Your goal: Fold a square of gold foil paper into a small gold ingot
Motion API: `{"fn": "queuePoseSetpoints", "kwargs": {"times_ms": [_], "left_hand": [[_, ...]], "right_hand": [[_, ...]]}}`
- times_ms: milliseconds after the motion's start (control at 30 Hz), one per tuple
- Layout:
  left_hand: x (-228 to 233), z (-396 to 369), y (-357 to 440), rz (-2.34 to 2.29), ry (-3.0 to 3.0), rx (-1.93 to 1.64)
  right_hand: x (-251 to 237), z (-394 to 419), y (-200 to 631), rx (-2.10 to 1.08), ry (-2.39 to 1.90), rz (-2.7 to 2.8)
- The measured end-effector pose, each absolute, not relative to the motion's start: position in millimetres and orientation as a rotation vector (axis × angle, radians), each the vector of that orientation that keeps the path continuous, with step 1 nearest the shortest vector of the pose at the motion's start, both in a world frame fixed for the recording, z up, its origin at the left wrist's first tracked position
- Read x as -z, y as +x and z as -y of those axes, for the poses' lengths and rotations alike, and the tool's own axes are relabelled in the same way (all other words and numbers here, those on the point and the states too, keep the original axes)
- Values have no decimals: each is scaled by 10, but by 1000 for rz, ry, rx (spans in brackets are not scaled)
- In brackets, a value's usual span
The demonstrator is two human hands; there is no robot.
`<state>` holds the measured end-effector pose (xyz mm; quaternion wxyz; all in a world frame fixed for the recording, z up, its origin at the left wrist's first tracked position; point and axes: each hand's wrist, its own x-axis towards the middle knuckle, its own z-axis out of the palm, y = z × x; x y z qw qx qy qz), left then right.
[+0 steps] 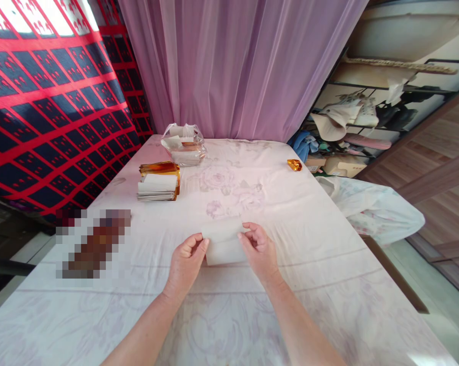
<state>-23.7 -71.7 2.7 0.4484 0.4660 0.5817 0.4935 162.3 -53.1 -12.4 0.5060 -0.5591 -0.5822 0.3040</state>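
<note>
A sheet of white paper (pixel 224 245) is held just above the table, between my two hands. My left hand (pixel 188 256) pinches its left edge between thumb and curled fingers. At the right edge, my right hand (pixel 260 249) grips the paper with the thumb on top. Farther off to the left lies a stack of white paper (pixel 156 189), with shiny gold foil sheets (pixel 161 169) behind and beside it. A small folded gold foil piece (pixel 294 164) rests near the table's far right corner.
A clear plastic bag (pixel 191 152) with paper in it stands at the far left of the cloth-covered table (pixel 313 300). A blurred-out item (pixel 97 244) lies at left. Purple curtains (pixel 229 66) hang behind; a shelf with shoes (pixel 363 112) stands at right.
</note>
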Motion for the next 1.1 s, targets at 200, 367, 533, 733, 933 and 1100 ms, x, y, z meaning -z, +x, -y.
{"fn": "queuePoseSetpoints", "kwargs": {"times_ms": [200, 367, 533, 733, 933, 1100], "left_hand": [[57, 690, -236, -1471, 1284, -1143], [107, 702, -287, -1660, 1499, -1066], [47, 749, -311, -1623, 1962, -1061], [38, 805, -219, -1348, 2534, -623], [130, 815, -209, -1374, 2560, -415], [130, 824, -191, -1386, 2548, -447]], "right_hand": [[182, 501, 1647, -646, -1499, 1482], [227, 495, 1691, -410, -1666, 1628], [258, 486, 1693, -273, -1790, 1706], [304, 506, 1707, -177, -1748, 1751], [234, 527, 1793, -283, -1694, 1795], [173, 560, 1970, -414, -1572, 1866]]}}
